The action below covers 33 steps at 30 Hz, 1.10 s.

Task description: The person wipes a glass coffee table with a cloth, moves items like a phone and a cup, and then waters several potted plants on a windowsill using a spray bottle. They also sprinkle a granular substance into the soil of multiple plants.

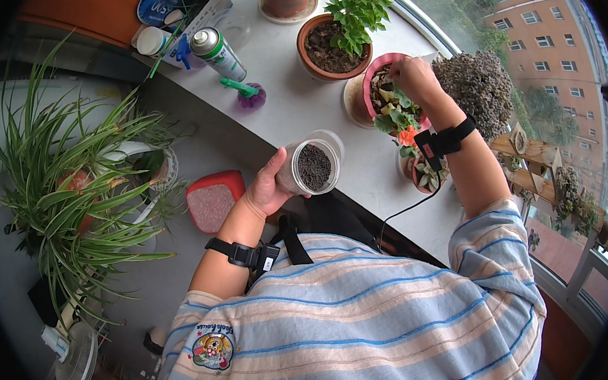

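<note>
My left hand [274, 184] grips a clear plastic jar [293, 175] around its side. The jar is tilted with its open mouth towards me, and dark round granules [314, 167] fill much of it. Over the far side of a wavy-rimmed pink pot [368, 86] is my right hand [414, 77], fingers bunched and pointing down at the soil. Whether anything is between those fingertips is hidden. A geranium with green leaves [392, 116] and an orange-red flower [408, 136] grows in this pot, under my right forearm.
On the white sill [296, 97] stand a terracotta pot [307, 64] with a leafy plant, a purple spray bottle [251, 96] and an aerosol can [218, 54]. A small succulent [431, 175] sits under my right wrist, near a black cable [410, 207]. A spider plant [78, 181] spreads at left.
</note>
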Each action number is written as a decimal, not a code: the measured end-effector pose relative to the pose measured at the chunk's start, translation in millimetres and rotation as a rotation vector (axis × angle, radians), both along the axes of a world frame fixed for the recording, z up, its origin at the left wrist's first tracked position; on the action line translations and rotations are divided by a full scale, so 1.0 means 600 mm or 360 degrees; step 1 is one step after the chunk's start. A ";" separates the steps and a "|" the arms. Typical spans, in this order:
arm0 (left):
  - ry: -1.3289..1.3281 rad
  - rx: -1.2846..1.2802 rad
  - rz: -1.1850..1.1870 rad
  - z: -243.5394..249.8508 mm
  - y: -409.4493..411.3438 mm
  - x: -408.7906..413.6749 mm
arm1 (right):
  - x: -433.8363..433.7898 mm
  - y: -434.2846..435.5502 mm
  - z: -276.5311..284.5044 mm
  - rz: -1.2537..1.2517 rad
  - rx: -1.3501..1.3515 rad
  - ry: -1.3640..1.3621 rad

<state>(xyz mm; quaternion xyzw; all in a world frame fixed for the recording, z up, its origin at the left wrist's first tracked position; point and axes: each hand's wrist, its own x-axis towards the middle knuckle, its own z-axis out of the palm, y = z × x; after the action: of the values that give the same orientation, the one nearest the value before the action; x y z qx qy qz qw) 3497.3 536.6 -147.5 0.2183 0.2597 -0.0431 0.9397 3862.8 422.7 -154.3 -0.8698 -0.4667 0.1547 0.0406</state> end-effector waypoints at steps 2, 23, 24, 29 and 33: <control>0.0001 -0.0002 -0.0005 0.000 -0.001 0.002 | -0.001 -0.007 0.008 0.0031 0.0062 0.0069; 0.0085 -0.0012 -0.0027 -0.004 0.005 -0.007 | 0.083 -0.152 -0.038 -0.0506 0.0035 -0.0042; 0.0089 -0.0016 -0.0029 -0.007 0.006 -0.009 | 0.088 -0.139 -0.039 -0.0521 0.0083 -0.0048; 0.0132 -0.0034 -0.0003 -0.009 0.005 -0.008 | 0.122 -0.093 -0.059 -0.0400 0.0098 -0.0098; 0.0127 -0.0043 0.0022 -0.008 0.004 -0.006 | 0.127 -0.084 -0.068 -0.0357 0.0015 -0.0105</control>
<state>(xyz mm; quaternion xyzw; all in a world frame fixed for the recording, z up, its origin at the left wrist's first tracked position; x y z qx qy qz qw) 3493.5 539.0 -152.2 0.2019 0.2979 -0.0487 0.9317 3939.1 372.1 -195.3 -0.9211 -0.3681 0.1184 0.0463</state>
